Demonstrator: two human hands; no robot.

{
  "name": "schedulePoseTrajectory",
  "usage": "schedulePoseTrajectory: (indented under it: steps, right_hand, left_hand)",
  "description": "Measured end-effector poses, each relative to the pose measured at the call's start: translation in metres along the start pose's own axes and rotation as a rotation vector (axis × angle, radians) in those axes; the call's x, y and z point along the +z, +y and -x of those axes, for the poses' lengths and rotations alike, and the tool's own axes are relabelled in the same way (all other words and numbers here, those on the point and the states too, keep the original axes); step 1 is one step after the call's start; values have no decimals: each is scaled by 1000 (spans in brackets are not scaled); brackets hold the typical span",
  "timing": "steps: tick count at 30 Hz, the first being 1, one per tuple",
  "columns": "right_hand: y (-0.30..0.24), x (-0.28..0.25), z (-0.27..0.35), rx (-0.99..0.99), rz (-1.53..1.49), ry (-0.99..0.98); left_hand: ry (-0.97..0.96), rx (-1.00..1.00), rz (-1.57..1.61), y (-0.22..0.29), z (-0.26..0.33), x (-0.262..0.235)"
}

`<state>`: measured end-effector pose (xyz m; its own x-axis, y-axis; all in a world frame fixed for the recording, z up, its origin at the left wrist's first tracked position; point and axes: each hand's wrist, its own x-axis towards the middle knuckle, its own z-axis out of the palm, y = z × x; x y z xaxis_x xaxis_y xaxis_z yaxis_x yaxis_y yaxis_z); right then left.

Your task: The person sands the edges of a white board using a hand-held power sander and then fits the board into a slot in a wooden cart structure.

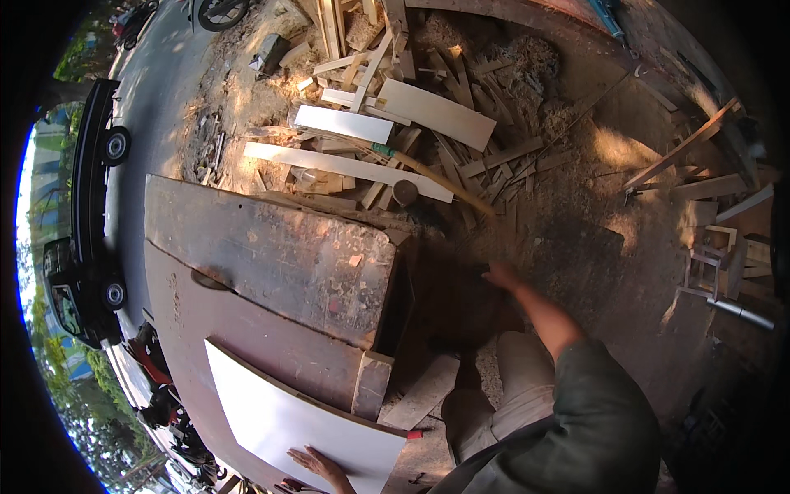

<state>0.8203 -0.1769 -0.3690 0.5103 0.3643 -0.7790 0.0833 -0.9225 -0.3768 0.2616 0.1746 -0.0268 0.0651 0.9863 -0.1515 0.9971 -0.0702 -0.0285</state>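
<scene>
My left hand (317, 463) lies with its fingers stretched flat on a large white board (288, 420), near the board's lower edge. The board rests on a worn brown worktable (255, 337). A dark, rounded, blade-like disc (212, 279) sticks up along the seam of the tabletop, beyond the board. My right arm reaches out past the table's end, and my right hand (499, 277) is in the shadow beside it. A small dark shape touches or lies just beyond its fingertips; whether I grip it is too dim to make out.
Offcuts and planks (436, 111) lie heaped with sawdust beyond the table. A yellowish hose or pole (436, 179) crosses the heap. Wooden frames (716, 255) stand at the right. A short plank (424, 393) leans by my legs. A black pickup truck (78, 239) stands on the road at left.
</scene>
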Motion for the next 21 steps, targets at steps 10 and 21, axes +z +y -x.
schedulePoseTrajectory:
  steps: [10, 21]
  right_hand:
    - [-33, 68, -332, 60, -206, -27]
    - [-53, 134, -463, 32, -5, 254]
  left_hand:
    - [-47, -94, 19, 99, -7, 0]
    - [-50, -120, -12, 145, -28, 13]
